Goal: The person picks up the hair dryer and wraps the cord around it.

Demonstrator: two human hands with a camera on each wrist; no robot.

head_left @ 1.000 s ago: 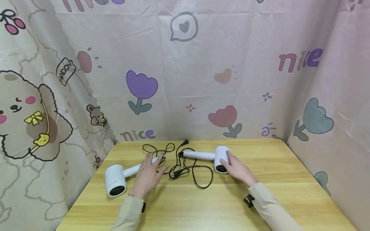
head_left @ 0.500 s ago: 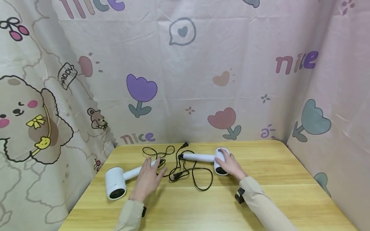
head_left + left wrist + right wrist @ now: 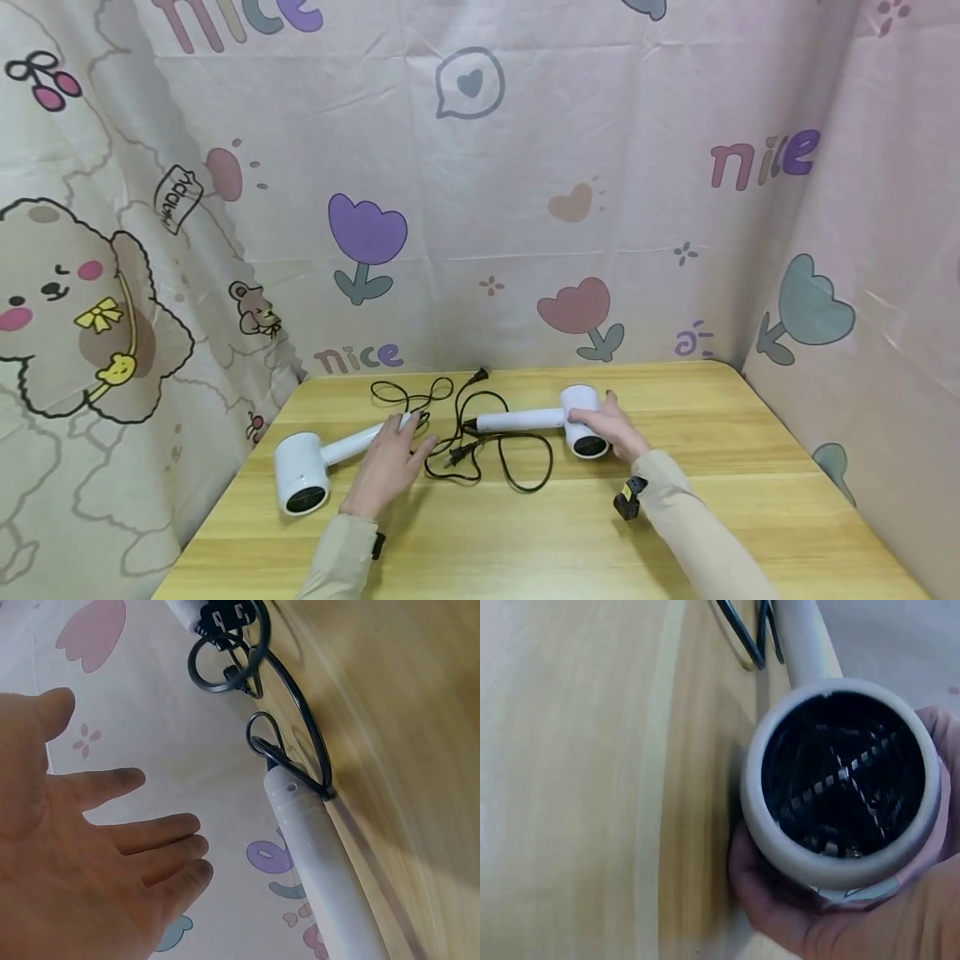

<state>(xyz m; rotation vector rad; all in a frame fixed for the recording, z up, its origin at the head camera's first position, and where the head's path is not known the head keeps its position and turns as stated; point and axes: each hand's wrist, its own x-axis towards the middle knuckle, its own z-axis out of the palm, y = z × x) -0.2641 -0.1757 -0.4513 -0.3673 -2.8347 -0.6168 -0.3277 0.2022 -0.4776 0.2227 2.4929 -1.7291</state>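
Note:
Two white hair dryers lie on the wooden table. The left dryer (image 3: pixel 297 467) has its round head at the left; my left hand (image 3: pixel 384 473) is over its handle, fingers spread. In the left wrist view a gap shows between that hand (image 3: pixel 97 862) and the handle (image 3: pixel 319 862), which has a black cord at its end. At the right, my right hand (image 3: pixel 617 427) grips the head of the other dryer (image 3: pixel 521 419). The right wrist view shows fingers of this hand (image 3: pixel 900 922) curled round the head (image 3: pixel 759 814), beside its dark grille.
Black cords (image 3: pixel 551 467) with plugs (image 3: pixel 459 455) loop between the two dryers, one plug (image 3: pixel 481 375) near the table's back edge. A printed curtain (image 3: pixel 480 183) hangs behind the table (image 3: pixel 712 433) and at both sides.
The right dryer has shifted slightly right and towards me, its cord and the lower plug moving too. My right hand has changed its hold on the head. The left hand stays almost still.

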